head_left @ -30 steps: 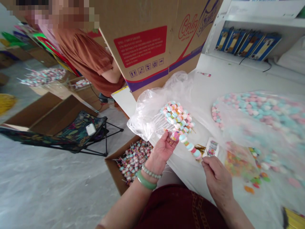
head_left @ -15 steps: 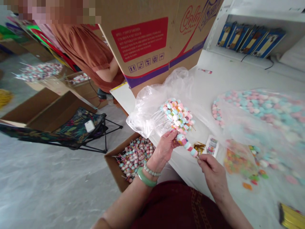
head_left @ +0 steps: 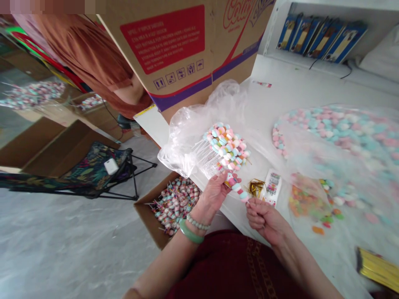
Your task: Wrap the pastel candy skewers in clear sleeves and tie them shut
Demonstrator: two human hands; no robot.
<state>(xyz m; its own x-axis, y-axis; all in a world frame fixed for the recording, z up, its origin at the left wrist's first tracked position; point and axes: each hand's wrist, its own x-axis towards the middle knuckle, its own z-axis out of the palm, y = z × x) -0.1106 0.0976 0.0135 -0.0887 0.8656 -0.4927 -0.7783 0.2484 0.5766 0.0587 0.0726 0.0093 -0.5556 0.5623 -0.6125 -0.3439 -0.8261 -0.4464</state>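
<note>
White table (head_left: 289, 83) | left fingers (head_left: 218, 187) grip candy skewers (head_left: 226, 145) | right fingers (head_left: 252, 207) curled, touching lowest skewer (head_left: 238, 191)

Behind: a cardboard carton (head_left: 174, 50) standing on the surface (head_left: 289, 83), with a shelf (head_left: 311, 70) of boxes beyond it to the right
Centre: candy skewers (head_left: 226, 149) in the left hand (head_left: 213, 195), the right hand (head_left: 264, 220) just beside them
Right: a plastic bag of marshmallow candies (head_left: 336, 141) on the surface, twist ties (head_left: 378, 269) nearer
Left: an open box of candy sticks (head_left: 174, 203) on the floor (head_left: 71, 241), a folding chair (head_left: 77, 174) beyond it

Left hand (head_left: 213, 193) grips candy skewer bunch (head_left: 225, 145); right hand (head_left: 264, 220) just beside.
</note>
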